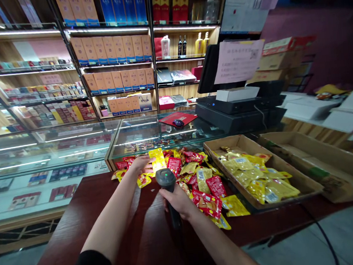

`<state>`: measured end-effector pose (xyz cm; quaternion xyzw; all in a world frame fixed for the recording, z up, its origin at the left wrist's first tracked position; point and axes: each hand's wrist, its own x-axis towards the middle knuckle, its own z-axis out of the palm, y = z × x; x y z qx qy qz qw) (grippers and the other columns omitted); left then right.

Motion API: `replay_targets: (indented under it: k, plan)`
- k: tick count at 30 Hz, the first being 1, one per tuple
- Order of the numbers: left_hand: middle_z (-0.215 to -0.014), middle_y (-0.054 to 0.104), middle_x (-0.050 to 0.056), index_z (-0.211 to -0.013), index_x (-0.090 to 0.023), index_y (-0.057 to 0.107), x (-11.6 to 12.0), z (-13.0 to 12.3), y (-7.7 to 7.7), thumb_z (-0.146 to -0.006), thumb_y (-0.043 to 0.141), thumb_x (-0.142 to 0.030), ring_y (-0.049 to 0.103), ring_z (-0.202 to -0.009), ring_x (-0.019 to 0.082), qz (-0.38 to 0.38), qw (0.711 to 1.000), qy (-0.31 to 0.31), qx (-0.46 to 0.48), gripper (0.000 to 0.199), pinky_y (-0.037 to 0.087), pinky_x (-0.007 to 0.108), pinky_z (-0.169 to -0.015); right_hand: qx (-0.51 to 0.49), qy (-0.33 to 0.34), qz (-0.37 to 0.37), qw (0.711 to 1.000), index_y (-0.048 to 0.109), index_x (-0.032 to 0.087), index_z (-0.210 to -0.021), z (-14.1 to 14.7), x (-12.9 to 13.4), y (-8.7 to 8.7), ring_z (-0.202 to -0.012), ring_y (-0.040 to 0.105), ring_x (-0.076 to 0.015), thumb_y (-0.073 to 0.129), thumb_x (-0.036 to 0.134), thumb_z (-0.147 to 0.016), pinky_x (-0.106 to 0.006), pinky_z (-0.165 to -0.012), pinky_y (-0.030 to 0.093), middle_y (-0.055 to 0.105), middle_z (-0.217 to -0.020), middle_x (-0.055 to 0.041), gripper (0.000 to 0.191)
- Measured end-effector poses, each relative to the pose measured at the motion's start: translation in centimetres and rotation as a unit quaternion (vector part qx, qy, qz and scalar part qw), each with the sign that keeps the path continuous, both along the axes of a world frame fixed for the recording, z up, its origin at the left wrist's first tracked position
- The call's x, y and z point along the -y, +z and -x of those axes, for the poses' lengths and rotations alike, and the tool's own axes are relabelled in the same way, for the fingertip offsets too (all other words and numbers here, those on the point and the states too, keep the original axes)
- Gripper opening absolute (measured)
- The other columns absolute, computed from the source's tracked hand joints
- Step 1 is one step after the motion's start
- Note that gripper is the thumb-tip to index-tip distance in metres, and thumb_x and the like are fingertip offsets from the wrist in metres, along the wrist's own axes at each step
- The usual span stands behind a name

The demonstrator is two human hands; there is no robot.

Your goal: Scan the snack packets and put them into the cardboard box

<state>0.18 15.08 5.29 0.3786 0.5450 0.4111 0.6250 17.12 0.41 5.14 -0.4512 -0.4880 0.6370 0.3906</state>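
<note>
My right hand (179, 199) is wrapped round the handle of a dark barcode scanner (165, 178), whose head shows a small green light. Just beyond the scanner, my left hand (141, 164) grips a yellow snack packet (157, 158) by its left side and holds it up above the pile. Red, yellow and gold snack packets (206, 202) lie heaped on the dark red wooden table, to the right of and behind my hands. The fingertips of my left hand are partly hidden behind the packet.
A cardboard tray (309, 186) with gold and yellow packets stands right of the pile, beside a second cardboard tray (348, 166). Behind are a glass display counter (133, 132), a computer mouse (178, 123) on a red mat, and a monitor (209, 69). A black cable (321, 231) hangs at right.
</note>
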Motion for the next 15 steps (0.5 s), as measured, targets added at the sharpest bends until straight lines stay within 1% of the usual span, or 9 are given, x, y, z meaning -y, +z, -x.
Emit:
replay_targets:
  k: [2,4,7,8,9,11,13,15]
  plan:
    - [-0.077,0.068,0.005,-0.085,-0.016,0.065,0.1,0.0,0.3,-0.049,0.086,-0.024,0.061,-0.058,0.014,0.005,1.0,0.004,-0.005,0.042,0.054,0.029,-0.056,-0.002,0.003,0.004,1.0,0.047,0.018,-0.064,0.0,0.1,0.1,-0.032,0.04,-0.0096,0.057,0.035,-0.07,-0.023,-0.035,0.035,0.046,-0.039,0.0056,0.02]
    - [-0.074,0.067,0.003,-0.083,-0.016,0.064,0.3,-0.1,0.6,-0.049,0.086,-0.024,0.058,-0.054,0.011,0.009,1.0,0.012,-0.014,0.041,0.054,0.027,-0.054,-0.012,-0.007,-0.002,1.0,0.051,0.017,-0.067,-0.2,0.0,0.3,-0.038,0.045,-0.0105,0.059,0.033,-0.068,-0.023,-0.038,0.037,0.052,-0.046,0.0033,0.018]
    - [-0.074,0.066,0.003,-0.084,-0.015,0.064,0.7,-0.1,0.8,-0.052,0.085,-0.025,0.058,-0.052,0.01,0.003,1.0,0.007,-0.019,0.039,0.053,0.026,-0.053,-0.026,-0.076,-0.037,0.996,0.061,0.015,-0.076,-0.8,-1.3,1.1,-0.059,0.056,-0.0121,0.065,0.025,-0.061,-0.022,-0.052,0.044,0.063,-0.068,-0.0006,0.019]
    - [-0.075,0.066,0.004,-0.084,-0.015,0.064,0.8,-0.1,0.8,-0.053,0.085,-0.026,0.059,-0.053,0.011,0.001,1.0,0.001,-0.017,0.039,0.054,0.027,-0.054,-0.031,-0.102,-0.045,0.993,0.063,0.016,-0.079,-1.2,-2.1,1.5,-0.064,0.056,-0.012,0.067,0.022,-0.058,-0.022,-0.057,0.044,0.065,-0.073,-0.0005,0.022]
    - [-0.076,0.067,0.004,-0.085,-0.015,0.064,1.0,0.0,0.9,-0.054,0.085,-0.027,0.06,-0.054,0.011,0.002,1.0,-0.004,-0.015,0.039,0.054,0.027,-0.054,-0.043,-0.119,-0.043,0.991,0.064,0.016,-0.08,-1.5,-3.0,2.0,-0.065,0.056,-0.0118,0.066,0.021,-0.058,-0.022,-0.058,0.044,0.065,-0.073,0.0003,0.023]
    - [-0.077,0.067,0.005,-0.086,-0.015,0.063,1.3,-0.1,0.9,-0.054,0.085,-0.028,0.061,-0.055,0.013,0.006,1.0,-0.011,-0.009,0.041,0.055,0.029,-0.054,-0.074,-0.119,0.002,0.99,0.066,0.017,-0.084,-2.2,-5.1,2.9,-0.056,0.05,-0.01,0.065,0.021,-0.059,-0.021,-0.052,0.042,0.061,-0.065,0.0018,0.025]
    - [-0.077,0.067,0.005,-0.086,-0.014,0.063,1.7,-0.1,1.0,-0.054,0.085,-0.028,0.062,-0.056,0.014,0.01,1.0,-0.019,-0.003,0.041,0.055,0.03,-0.054,-0.083,-0.075,0.072,0.991,0.067,0.016,-0.085,-2.8,-7.2,3.7,-0.044,0.042,-0.0085,0.061,0.019,-0.062,-0.021,-0.044,0.038,0.053,-0.053,0.0039,0.024]
    - [-0.077,0.068,0.006,-0.087,-0.014,0.063,2.0,-0.2,1.1,-0.056,0.084,-0.027,0.063,-0.057,0.014,0.01,0.999,-0.031,0.003,0.04,0.056,0.029,-0.053,-0.103,-0.024,0.108,0.989,0.066,0.015,-0.083,-3.4,-8.9,4.3,-0.044,0.045,-0.0096,0.057,0.017,-0.066,-0.022,-0.047,0.042,0.052,-0.052,0.0026,0.02]
